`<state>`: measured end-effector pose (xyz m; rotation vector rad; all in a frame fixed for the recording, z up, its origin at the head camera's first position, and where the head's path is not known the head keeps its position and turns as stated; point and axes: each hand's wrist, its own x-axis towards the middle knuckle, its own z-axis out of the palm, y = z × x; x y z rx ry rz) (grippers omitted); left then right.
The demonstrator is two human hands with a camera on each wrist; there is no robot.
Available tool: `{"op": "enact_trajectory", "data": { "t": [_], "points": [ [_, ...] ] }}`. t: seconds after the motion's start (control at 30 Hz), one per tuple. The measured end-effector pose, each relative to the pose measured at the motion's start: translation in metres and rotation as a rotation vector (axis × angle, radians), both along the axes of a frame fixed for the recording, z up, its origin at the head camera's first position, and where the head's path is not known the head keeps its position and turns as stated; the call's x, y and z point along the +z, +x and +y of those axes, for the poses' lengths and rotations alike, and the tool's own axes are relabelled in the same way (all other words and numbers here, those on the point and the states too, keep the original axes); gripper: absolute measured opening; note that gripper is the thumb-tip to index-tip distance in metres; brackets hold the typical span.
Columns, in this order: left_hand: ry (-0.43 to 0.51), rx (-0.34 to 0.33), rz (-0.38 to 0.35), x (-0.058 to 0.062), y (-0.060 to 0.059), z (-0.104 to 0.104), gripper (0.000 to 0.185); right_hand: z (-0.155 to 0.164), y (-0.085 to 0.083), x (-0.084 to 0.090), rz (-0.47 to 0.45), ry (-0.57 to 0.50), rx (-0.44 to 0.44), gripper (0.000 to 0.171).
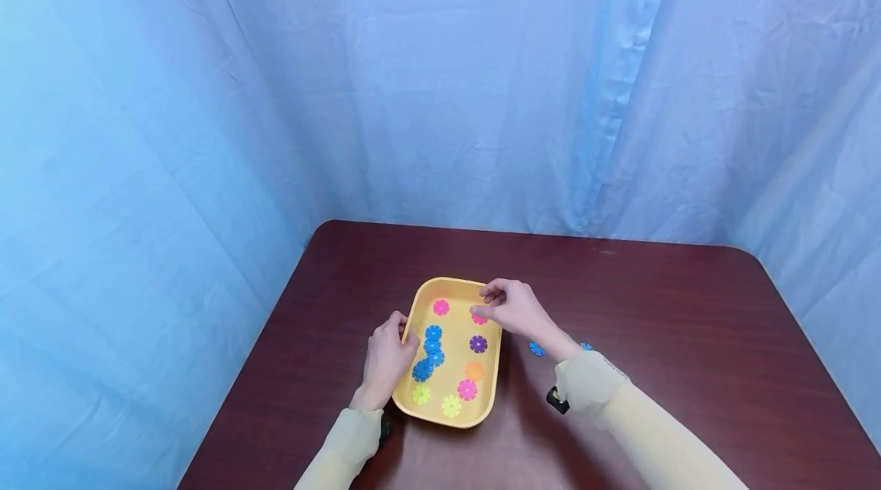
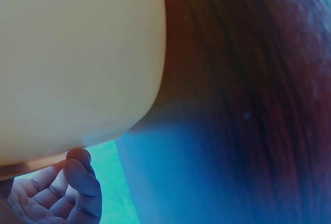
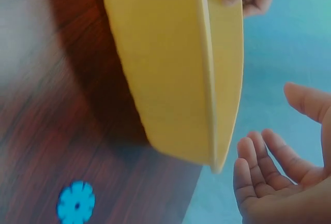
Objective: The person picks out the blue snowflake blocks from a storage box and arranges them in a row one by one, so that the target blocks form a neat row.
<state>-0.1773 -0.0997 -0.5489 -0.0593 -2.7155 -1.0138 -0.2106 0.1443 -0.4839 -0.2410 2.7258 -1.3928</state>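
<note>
Blue curtain behind, dark wood surface (image 1: 661, 306). My left hand (image 1: 385, 360) grips the yellow tray (image 1: 490, 391) rim; my right hand (image 1: 512, 308), fingers loosely curled, holds nothing, hovering over a pink disc (image 1: 479, 318) inside. Best: keep tray steady, pinch the disc's edge cleanly.

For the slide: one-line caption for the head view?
Left hand holds yellow tray of snowflake discs; right hand hovers above.
</note>
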Motion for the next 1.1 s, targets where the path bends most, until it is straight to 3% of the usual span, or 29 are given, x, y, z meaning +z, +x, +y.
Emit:
{"op": "enact_trajectory", "data": {
  "t": [0.3,0.73,0.9,1.1],
  "points": [
    [0.018,-0.007,-0.012,0.001,0.003,0.005,0.014,-0.023,-0.002,-0.008,-0.063,0.002,-0.014,0.037],
    [0.008,-0.015,-0.005,0.004,0.004,0.006,0.014,-0.049,-0.005,-0.028,-0.039,0.058,0.032,0.045],
    [0.000,-0.015,0.033,0.004,0.004,0.006,0.015,-0.059,-0.003,-0.035,-0.045,0.088,0.040,0.044],
    [-0.007,-0.009,0.053,0.004,0.005,0.005,0.016,-0.071,0.000,-0.044,-0.041,0.119,0.010,0.041]
  ]
}}
